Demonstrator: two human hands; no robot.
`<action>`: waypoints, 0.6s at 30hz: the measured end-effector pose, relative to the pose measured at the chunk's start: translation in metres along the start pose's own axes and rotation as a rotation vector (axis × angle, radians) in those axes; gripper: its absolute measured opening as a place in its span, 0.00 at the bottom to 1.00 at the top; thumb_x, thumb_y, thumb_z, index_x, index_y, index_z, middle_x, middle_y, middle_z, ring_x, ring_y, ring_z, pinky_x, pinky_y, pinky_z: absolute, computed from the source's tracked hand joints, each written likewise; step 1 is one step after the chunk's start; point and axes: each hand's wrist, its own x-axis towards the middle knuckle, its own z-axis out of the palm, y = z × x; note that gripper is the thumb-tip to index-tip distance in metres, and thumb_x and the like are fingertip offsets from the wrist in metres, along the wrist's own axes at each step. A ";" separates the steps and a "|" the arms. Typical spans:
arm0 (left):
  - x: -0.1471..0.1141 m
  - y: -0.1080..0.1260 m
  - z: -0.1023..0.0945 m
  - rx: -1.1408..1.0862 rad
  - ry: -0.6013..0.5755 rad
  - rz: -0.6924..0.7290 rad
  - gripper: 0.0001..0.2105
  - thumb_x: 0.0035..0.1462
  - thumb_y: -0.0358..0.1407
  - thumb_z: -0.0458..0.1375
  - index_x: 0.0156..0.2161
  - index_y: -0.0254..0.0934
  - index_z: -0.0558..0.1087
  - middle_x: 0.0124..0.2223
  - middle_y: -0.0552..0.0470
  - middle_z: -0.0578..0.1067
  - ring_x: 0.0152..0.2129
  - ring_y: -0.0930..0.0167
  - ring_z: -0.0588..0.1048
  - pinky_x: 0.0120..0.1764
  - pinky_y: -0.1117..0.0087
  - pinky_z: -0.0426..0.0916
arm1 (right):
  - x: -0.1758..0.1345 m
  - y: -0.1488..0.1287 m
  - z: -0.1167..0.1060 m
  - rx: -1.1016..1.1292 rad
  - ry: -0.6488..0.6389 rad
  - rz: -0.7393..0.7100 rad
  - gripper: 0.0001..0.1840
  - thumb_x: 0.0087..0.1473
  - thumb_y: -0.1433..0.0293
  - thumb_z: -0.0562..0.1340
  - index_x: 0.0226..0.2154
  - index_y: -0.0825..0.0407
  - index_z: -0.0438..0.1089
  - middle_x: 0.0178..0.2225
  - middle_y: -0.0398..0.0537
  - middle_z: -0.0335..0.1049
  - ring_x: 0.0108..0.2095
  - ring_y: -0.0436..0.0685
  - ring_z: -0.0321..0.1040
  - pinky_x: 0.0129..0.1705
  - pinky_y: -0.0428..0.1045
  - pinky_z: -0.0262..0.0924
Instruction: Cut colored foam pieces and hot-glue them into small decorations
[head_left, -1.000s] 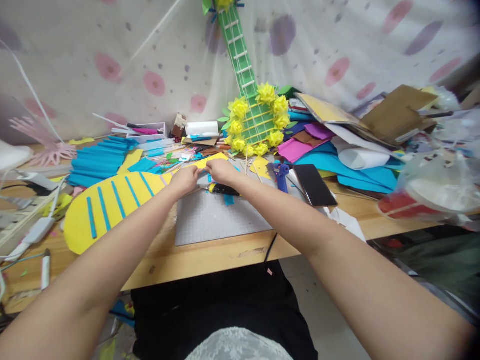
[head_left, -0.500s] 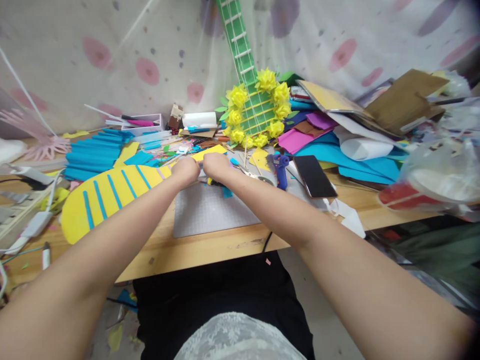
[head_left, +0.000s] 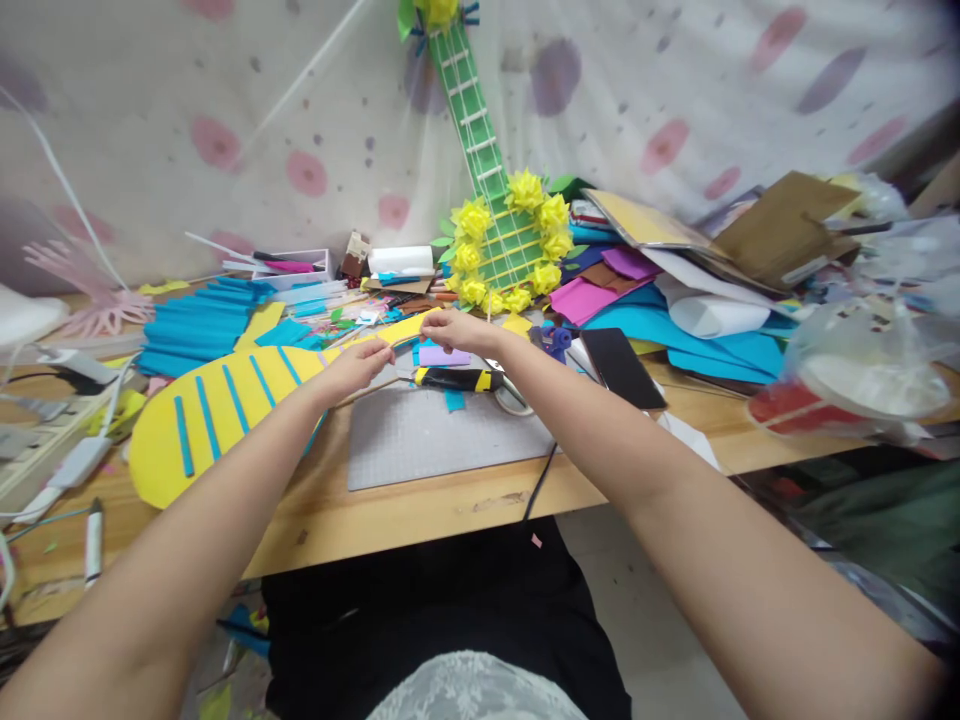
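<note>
A flat yellow guitar-shaped cutout (head_left: 161, 440) with blue strips across its body lies slanted on the table at left, its neck running up to the right. At the near edge of that neck, my left hand (head_left: 360, 364) is closed in a pinch. Farther up the neck, my right hand (head_left: 457, 330) pinches the edge, palm down, with the other fingers loosely bent. Blue edging shows along the neck between the two hands. Just below my right hand lie a yellow-and-black handled tool (head_left: 459, 379) and a purple piece (head_left: 442, 356).
A grey cutting mat (head_left: 420, 440) lies in front. Behind it stands a green guitar (head_left: 480, 150) with yellow flowers. A blue glue gun (head_left: 553, 340), a black phone (head_left: 621, 368) and a paper pile (head_left: 705, 320) are to the right. Folded blue paper (head_left: 199, 325) is at left.
My hands, close together as fists before, have moved apart, and their fingers have loosened into pinches. The handled tool and purple piece show more fully. The view has tilted up slightly.
</note>
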 end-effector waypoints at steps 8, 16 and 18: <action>-0.003 0.000 0.022 -0.498 -0.122 -0.088 0.13 0.53 0.45 0.49 0.30 0.36 0.67 0.16 0.61 0.50 0.12 0.78 0.51 0.16 0.77 0.49 | 0.005 0.014 -0.001 -0.139 0.104 0.152 0.12 0.54 0.71 0.53 0.34 0.58 0.71 0.29 0.46 0.69 0.26 0.46 0.61 0.29 0.42 0.56; -0.005 -0.009 0.054 -0.681 0.162 -0.086 0.07 0.56 0.37 0.47 0.40 0.39 0.59 0.16 0.64 0.55 0.10 0.79 0.52 0.15 0.79 0.47 | 0.014 0.045 -0.002 -0.391 0.184 0.250 0.20 0.53 0.68 0.56 0.49 0.54 0.67 0.49 0.51 0.69 0.45 0.53 0.66 0.45 0.44 0.57; -0.005 -0.013 0.060 -0.676 0.252 -0.065 0.07 0.56 0.37 0.47 0.40 0.39 0.59 0.16 0.64 0.56 0.10 0.79 0.53 0.15 0.79 0.48 | 0.009 0.045 -0.008 -0.459 0.220 0.306 0.21 0.53 0.66 0.55 0.50 0.52 0.66 0.49 0.51 0.68 0.47 0.55 0.66 0.45 0.46 0.58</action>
